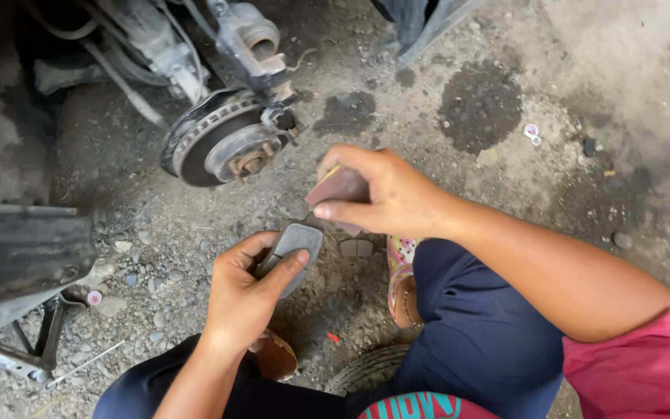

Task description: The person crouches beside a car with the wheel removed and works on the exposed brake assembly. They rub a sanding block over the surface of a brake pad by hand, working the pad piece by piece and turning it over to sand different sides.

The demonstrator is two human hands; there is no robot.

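Observation:
My left hand (246, 291) grips a grey brake pad (296, 242), thumb laid across its flat face. My right hand (378, 190) hovers just above and to the right of it, closed around a folded piece of reddish-brown sandpaper (339, 188). Both hands are held low over the gravel ground, in front of my knees. Beyond them, at the upper left, a bare brake disc (211, 140) sits on the wheel hub of a raised car, with the caliper (253, 35) hanging above it.
A jack stand (29, 349) props the car body (21, 248) at the left. Another brake pad (356, 247) lies on the ground under my right hand. Dark oil stains (478, 105) mark the gravel. A tyre edge (370, 368) lies by my legs.

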